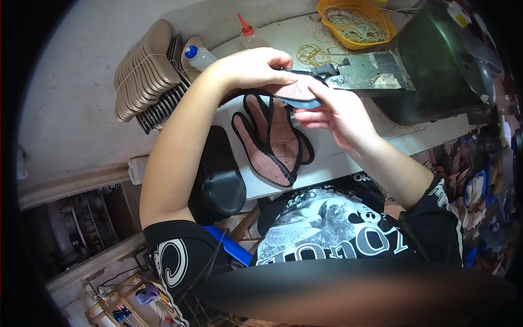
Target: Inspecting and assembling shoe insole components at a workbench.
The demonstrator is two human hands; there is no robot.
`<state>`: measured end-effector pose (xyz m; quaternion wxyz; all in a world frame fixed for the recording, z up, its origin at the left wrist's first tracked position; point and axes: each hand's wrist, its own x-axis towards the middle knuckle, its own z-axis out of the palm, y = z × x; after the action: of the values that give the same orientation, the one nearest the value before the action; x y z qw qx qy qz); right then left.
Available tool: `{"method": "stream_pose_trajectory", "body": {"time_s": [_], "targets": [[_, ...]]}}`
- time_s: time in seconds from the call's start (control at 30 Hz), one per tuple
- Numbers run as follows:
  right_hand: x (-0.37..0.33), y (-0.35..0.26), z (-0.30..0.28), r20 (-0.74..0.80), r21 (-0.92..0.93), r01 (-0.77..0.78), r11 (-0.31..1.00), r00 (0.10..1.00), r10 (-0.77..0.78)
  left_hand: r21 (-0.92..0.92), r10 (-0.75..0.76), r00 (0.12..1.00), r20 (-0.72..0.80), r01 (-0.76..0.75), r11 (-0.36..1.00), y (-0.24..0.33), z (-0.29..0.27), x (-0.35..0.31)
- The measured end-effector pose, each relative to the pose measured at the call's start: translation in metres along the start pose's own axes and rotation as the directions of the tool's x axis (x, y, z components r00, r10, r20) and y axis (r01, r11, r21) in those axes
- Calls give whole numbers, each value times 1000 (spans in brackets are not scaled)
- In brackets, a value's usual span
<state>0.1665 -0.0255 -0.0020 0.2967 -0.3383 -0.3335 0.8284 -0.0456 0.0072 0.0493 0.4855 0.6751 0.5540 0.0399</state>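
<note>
My left hand reaches across and grips the far left part of a pink insole with a black edge and a blue side. From the right, my right hand pinches the same insole, its thumb on top and its fingers curled below. The held insole is right by the small black head of a green machine; I cannot tell whether they touch. Just below my hands, several pink insoles with black bound edges lie overlapping on the white table.
Banded beige insoles stand at the left. Behind my left arm are a blue-capped bottle and a red-nozzled bottle. A yellow basket holds rubber bands. A dark green machine body fills the right, and a black rounded object stands near me.
</note>
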Motion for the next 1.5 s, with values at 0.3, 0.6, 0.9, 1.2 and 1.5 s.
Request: {"method": "stream_pose_trajectory", "body": {"time_s": [0.3,0.6,0.9,1.2,1.5], "targets": [[0,-2,0,31,-42,1,999,1000,0,-130,-128,968,-216,101,986,-11,34,-11],[0,-6,-12,42,-167,10,986,999,-3,-366,-320,938,-135,254,895,17,51,-28],[-10,-29,-47,226,-264,-106,959,959,168,-618,-363,927,-98,229,752,18,63,-25],[-43,-14,-68,181,-206,-107,973,973,145,-432,-350,915,-202,238,870,4,40,-9],[-16,7,-15,149,61,-24,998,989,15,-595,-294,824,-484,-63,801,-17,36,9]]}}
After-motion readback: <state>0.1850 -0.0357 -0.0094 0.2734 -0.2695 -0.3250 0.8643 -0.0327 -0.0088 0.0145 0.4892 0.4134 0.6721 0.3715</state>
